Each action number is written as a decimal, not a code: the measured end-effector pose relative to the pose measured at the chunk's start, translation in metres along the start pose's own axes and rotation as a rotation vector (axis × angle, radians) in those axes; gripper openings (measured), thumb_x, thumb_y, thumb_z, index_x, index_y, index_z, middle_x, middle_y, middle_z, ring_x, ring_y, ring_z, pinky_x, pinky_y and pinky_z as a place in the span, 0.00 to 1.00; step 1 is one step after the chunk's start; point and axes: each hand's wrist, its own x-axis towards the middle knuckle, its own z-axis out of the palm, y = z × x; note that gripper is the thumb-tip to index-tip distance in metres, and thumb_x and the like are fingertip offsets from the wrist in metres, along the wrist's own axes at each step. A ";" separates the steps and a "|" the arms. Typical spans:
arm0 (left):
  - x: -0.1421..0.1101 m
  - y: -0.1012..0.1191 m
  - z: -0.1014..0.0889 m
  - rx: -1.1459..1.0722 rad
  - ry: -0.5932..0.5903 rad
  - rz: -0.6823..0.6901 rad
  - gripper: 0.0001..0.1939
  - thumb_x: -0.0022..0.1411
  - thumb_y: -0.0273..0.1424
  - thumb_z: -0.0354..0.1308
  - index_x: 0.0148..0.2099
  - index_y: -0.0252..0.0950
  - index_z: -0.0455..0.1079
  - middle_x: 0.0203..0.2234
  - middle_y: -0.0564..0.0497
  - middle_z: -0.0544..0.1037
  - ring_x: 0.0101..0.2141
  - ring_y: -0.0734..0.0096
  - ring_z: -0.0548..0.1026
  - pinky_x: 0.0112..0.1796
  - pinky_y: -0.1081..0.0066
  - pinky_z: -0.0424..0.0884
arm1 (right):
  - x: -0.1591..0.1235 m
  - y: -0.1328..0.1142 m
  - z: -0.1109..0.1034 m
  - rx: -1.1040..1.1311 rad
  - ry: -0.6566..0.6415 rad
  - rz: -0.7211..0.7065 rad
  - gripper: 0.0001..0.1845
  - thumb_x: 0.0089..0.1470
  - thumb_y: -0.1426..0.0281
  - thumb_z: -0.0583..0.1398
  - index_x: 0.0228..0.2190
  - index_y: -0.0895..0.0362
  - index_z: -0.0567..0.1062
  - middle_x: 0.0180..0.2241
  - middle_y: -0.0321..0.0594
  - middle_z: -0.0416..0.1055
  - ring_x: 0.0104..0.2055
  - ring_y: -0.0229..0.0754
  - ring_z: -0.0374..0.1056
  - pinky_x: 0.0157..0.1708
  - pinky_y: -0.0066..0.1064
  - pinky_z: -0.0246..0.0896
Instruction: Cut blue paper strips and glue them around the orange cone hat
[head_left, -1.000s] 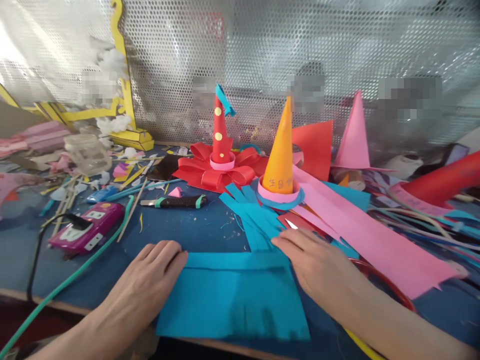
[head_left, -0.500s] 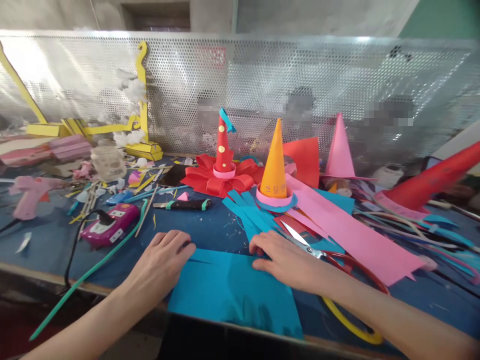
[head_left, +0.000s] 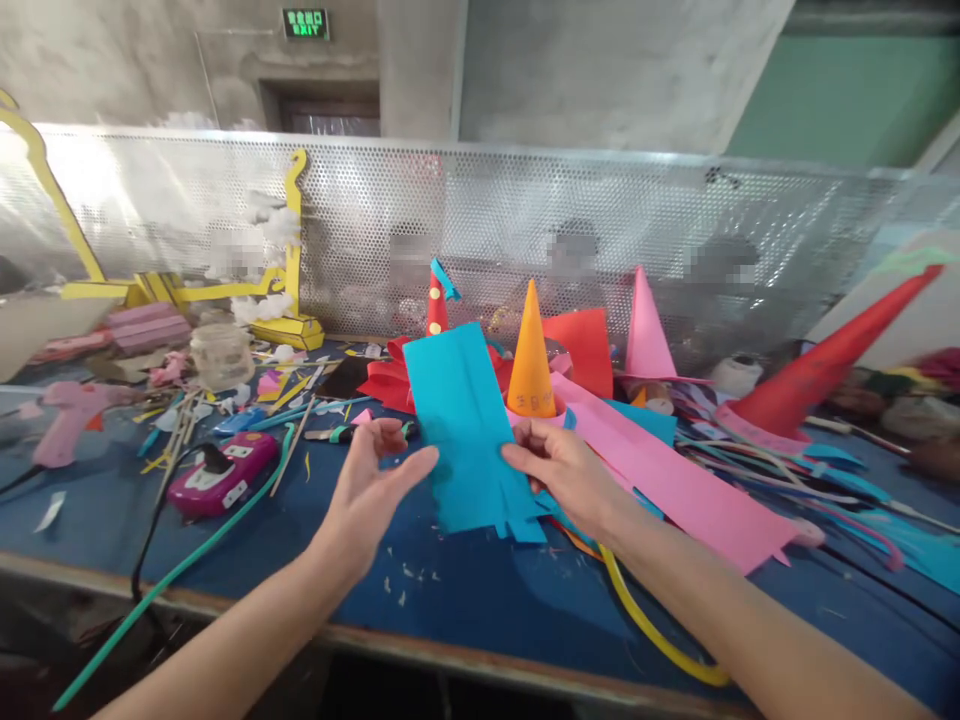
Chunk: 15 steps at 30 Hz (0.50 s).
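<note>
The right hand (head_left: pixel 566 470) grips the right edge of a rectangular bright-blue paper sheet (head_left: pixel 461 420), fringed at its lower right and held tilted up over the dark-blue tabletop (head_left: pixel 487 610). The left hand (head_left: pixel 367 490) is spread, thumb at the sheet's left edge; I can't tell if it touches. Just beyond stands a pointed orange paper cone (head_left: pixel 532 355), a long pink paper strip (head_left: pixel 675 475) to its right. Left sits a purple plastic power strip (head_left: pixel 225 475).
</note>
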 end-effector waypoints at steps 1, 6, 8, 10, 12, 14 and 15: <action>0.006 -0.003 0.008 -0.116 -0.071 -0.147 0.21 0.50 0.37 0.68 0.44 0.36 0.67 0.39 0.47 0.76 0.40 0.65 0.75 0.38 0.70 0.71 | -0.001 0.001 0.003 0.030 0.022 -0.004 0.15 0.51 0.57 0.58 0.28 0.54 0.61 0.24 0.30 0.55 0.24 0.33 0.54 0.22 0.26 0.54; 0.027 -0.013 0.045 -0.441 -0.343 -0.543 0.26 0.41 0.29 0.73 0.44 0.28 0.74 0.36 0.37 0.81 0.37 0.48 0.79 0.39 0.54 0.76 | 0.006 0.011 0.009 0.075 0.116 -0.043 0.15 0.50 0.58 0.59 0.27 0.55 0.60 0.22 0.28 0.53 0.21 0.32 0.49 0.21 0.26 0.48; 0.031 -0.015 0.055 -0.451 -0.307 -0.541 0.26 0.35 0.24 0.74 0.42 0.27 0.75 0.34 0.37 0.82 0.35 0.46 0.80 0.39 0.51 0.76 | 0.011 0.017 0.005 0.047 0.173 -0.086 0.15 0.49 0.59 0.60 0.26 0.55 0.61 0.22 0.29 0.54 0.23 0.33 0.50 0.23 0.28 0.49; 0.033 -0.017 0.064 -0.453 -0.318 -0.533 0.26 0.32 0.22 0.74 0.39 0.26 0.76 0.32 0.37 0.82 0.34 0.46 0.80 0.39 0.51 0.76 | 0.015 0.023 0.000 0.002 0.230 -0.128 0.15 0.48 0.60 0.61 0.25 0.55 0.61 0.23 0.30 0.56 0.25 0.35 0.53 0.26 0.29 0.51; 0.032 -0.017 0.072 -0.460 -0.340 -0.510 0.26 0.31 0.23 0.75 0.38 0.26 0.77 0.32 0.37 0.82 0.33 0.47 0.80 0.38 0.53 0.77 | 0.017 0.027 -0.003 -0.046 0.271 -0.153 0.14 0.48 0.61 0.61 0.25 0.55 0.61 0.24 0.32 0.59 0.27 0.37 0.56 0.28 0.31 0.53; 0.030 -0.017 0.077 -0.464 -0.354 -0.484 0.26 0.29 0.24 0.76 0.37 0.26 0.77 0.30 0.38 0.82 0.31 0.49 0.81 0.36 0.54 0.77 | 0.016 0.026 -0.003 -0.089 0.286 -0.157 0.13 0.48 0.62 0.60 0.25 0.55 0.62 0.24 0.32 0.61 0.27 0.38 0.59 0.28 0.31 0.54; 0.029 -0.018 0.079 -0.463 -0.356 -0.473 0.27 0.29 0.25 0.76 0.37 0.27 0.78 0.30 0.39 0.82 0.30 0.49 0.81 0.35 0.55 0.77 | 0.015 0.024 -0.003 -0.109 0.281 -0.154 0.12 0.49 0.62 0.60 0.26 0.55 0.62 0.24 0.33 0.62 0.27 0.38 0.60 0.28 0.31 0.55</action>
